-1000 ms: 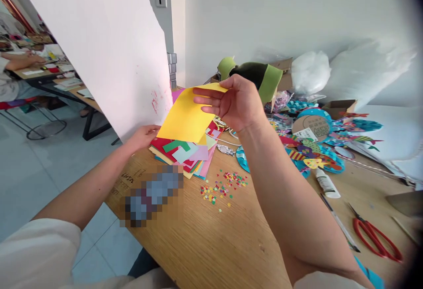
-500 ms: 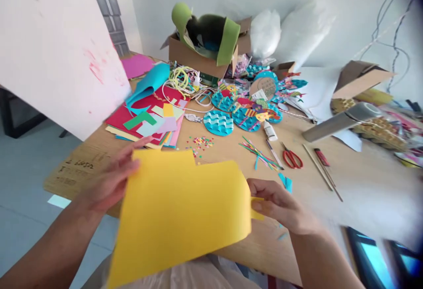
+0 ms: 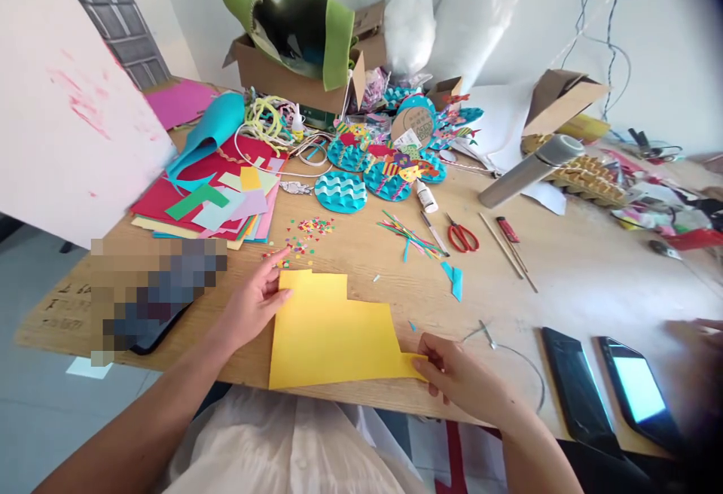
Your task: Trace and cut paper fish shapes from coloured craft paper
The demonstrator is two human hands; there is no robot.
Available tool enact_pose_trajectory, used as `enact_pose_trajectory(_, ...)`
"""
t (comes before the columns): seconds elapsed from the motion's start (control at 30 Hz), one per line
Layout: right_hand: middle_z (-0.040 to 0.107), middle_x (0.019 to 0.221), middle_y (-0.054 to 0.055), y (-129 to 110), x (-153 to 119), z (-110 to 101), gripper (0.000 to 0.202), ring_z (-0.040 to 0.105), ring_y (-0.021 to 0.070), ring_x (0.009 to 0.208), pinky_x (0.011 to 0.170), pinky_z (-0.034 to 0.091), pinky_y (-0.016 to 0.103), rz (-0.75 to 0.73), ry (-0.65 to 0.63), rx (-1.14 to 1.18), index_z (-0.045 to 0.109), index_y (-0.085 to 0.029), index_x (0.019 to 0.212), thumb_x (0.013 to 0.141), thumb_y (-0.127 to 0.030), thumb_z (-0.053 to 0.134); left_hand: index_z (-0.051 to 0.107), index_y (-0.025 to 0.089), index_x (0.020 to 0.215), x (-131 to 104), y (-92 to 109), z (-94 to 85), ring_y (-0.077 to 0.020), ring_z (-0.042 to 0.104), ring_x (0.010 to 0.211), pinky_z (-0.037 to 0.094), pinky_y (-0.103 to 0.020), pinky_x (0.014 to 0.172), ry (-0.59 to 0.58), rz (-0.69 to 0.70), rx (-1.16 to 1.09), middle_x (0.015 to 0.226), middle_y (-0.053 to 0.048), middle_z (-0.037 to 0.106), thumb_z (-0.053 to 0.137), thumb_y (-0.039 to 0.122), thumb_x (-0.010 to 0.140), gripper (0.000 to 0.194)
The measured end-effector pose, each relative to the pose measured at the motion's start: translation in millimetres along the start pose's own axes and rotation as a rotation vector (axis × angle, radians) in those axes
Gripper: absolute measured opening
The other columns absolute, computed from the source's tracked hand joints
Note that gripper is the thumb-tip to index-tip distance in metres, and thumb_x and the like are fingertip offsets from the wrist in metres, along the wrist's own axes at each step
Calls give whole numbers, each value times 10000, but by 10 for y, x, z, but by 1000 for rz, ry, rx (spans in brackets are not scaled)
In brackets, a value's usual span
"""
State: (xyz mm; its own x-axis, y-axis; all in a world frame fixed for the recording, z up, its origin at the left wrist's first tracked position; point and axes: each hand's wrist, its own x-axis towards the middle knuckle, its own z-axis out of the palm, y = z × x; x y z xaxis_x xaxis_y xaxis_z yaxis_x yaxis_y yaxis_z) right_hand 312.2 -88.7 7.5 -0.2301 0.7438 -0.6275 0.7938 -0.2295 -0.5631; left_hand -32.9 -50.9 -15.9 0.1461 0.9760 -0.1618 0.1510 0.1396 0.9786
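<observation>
A yellow sheet (image 3: 333, 340) with stepped cutouts along its top and right sides lies at the table's front edge. My left hand (image 3: 254, 302) holds its upper left corner, thumb on top. At the right, my right hand (image 3: 443, 366) pinches the narrow tab that sticks out of the sheet's lower right. Behind the sheet are scattered confetti pieces (image 3: 316, 227) and a bundle of thin coloured strips (image 3: 410, 236). Red-handled scissors (image 3: 463, 236) and a blue scrap (image 3: 453, 280) rest to the right of them.
Stacked coloured sheets (image 3: 150, 200) and a blurred phone (image 3: 163, 321) lie left. Blue wavy discs (image 3: 340, 193), a white bottle (image 3: 426, 196) and a grey flask (image 3: 525, 174) stand farther back. Two phones (image 3: 579, 385) (image 3: 638, 388) lie right, near another person's hand (image 3: 700, 343).
The yellow sheet has come down flat onto the table, with both hands still on it. The view has shifted, bringing the phones and another person's hand at the right into sight.
</observation>
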Motion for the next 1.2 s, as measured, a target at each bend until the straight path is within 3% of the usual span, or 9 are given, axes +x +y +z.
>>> enact_pose_trajectory(0.13, 515, 591, -24, 73, -40, 5, 171, 530, 152, 529, 498, 355, 273, 5, 68, -165, 380, -245, 719, 872, -311, 419, 190, 223, 1513, 74, -106, 171, -238, 575, 1220, 497, -399, 994, -119, 93, 64, 1424, -145, 507, 486, 265, 853, 725)
enact_pose_trajectory(0.27, 554, 629, 9, 95, -38, 2, 183, 527, 179, 593, 553, 334, 299, -14, 66, -321, 410, -244, 721, 887, -320, 395, 229, 264, 1516, 80, -171, 214, -230, 453, 1344, 423, -405, 1090, -73, 224, 395, 1500, -92, 430, 438, 215, 890, 662)
enact_pose_trajectory(0.5, 647, 727, 41, 121, -80, -122, 262, 582, 202, 667, 598, 344, 310, 12, -8, -442, 473, -232, 741, 905, -431, 428, 356, 159, 1479, 101, -102, 85, -304, 155, 1474, 259, -512, 1169, 49, 450, 1082, 1528, -102, 385, 387, 361, 977, 542)
enact_pose_trajectory(0.63, 652, 709, 43, 133, -59, -143, 294, 621, 219, 672, 602, 399, 331, 61, 146, -514, 527, -218, 762, 940, -410, 395, 454, 151, 1427, 146, -60, -57, -353, 119, 1472, 199, -573, 1162, 93, 449, 1350, 1531, -100, 377, 367, 436, 982, 536)
enact_pose_trajectory(0.7, 690, 861, 80, 46, -1, -53, 306, 655, 241, 805, 675, 469, 363, -69, 317, -517, 598, -202, 893, 958, -418, 391, 451, 176, 1431, 180, -47, -92, -340, 118, 1475, 175, -576, 1166, 51, 470, 1394, 1535, -65, 374, 343, 441, 990, 525)
enact_pose_trajectory(0.77, 652, 1175, 119, -109, 88, 117, 358, 595, 278, 1112, 874, 489, 416, -343, 485, -523, 589, -197, 1170, 962, -434, 419, 441, 197, 1437, 221, -43, -91, -311, 131, 1477, 154, -559, 1175, 6, 497, 1398, 1535, -37, 374, 321, 443, 996, 519)
enact_pose_trajectory(0.9, 402, 1518, 58, -399, 303, 512, 550, 253, 341, 1432, 1098, 321, 579, -708, 512, -674, 374, -277, 1462, 947, -439, 479, 458, 225, 1424, 283, -53, -43, -264, 179, 1472, 151, -506, 1183, -56, 537, 1368, 1520, -26, 405, 327, 454, 994, 505)
enact_pose_trajectory(1.0, 384, 1532, 33, -389, 412, 625, 559, 232, 342, 1443, 1111, 268, 632, -714, 469, -729, 353, -294, 1477, 950, -432, 479, 477, 231, 1410, 290, -62, -53, -255, 203, 1466, 151, -494, 1183, -56, 546, 1361, 1503, -29, 432, 334, 446, 994, 490)
enact_pose_trajectory(1.2, 425, 1506, 62, -70, 434, 463, 508, 275, 324, 1433, 1118, 279, 607, -589, 530, -722, 437, -250, 1430, 961, -441, 452, 437, 213, 1435, 297, -67, -96, -250, 181, 1471, 75, -517, 1193, -29, 535, 1371, 1526, -10, 387, 301, 446, 1002, 511)
